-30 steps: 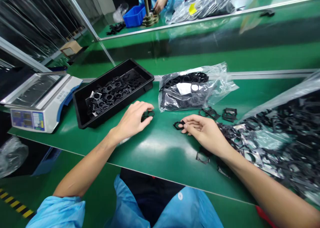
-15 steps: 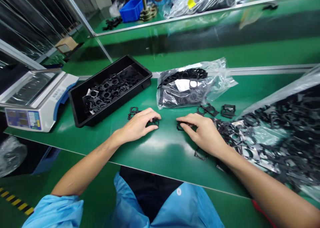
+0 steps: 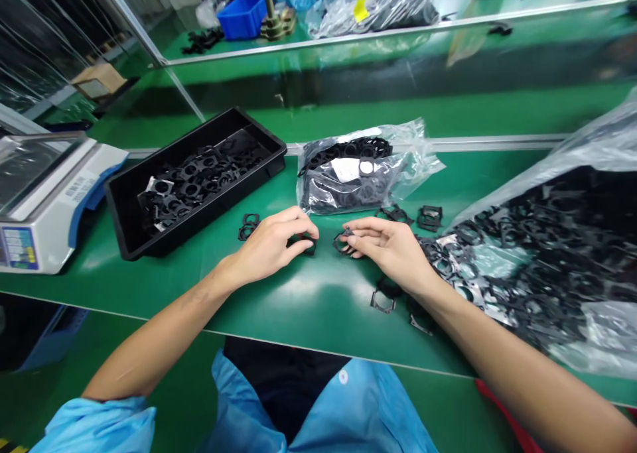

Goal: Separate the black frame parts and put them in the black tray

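Note:
My right hand [image 3: 393,249] pinches a small black plastic ring frame [image 3: 342,241] between thumb and fingers, tilted up so its round opening shows. Just left of it, my left hand [image 3: 279,242] curls its thumb and fingers around another black frame [image 3: 309,247], mostly hidden by the hand. Beside my left knuckles lie a few linked black frames [image 3: 249,226] on the green table. Below my right wrist rests a loose frame [image 3: 383,300]. A heap of such frames [image 3: 542,260] spills from a big clear bag at the right.
A black tray [image 3: 199,194] partly filled with frames stands behind my left hand. A scale [image 3: 60,194] is at the far left. A clear bag of black parts [image 3: 365,168] lies at the back. Across the divider, a co-worker in blue sleeves sits near a blue bin [image 3: 243,16].
My right hand has raised and tilted its frame, bringing it slightly closer to my left hand. My left hand stays almost in place. The whole view has shifted a little to the right.

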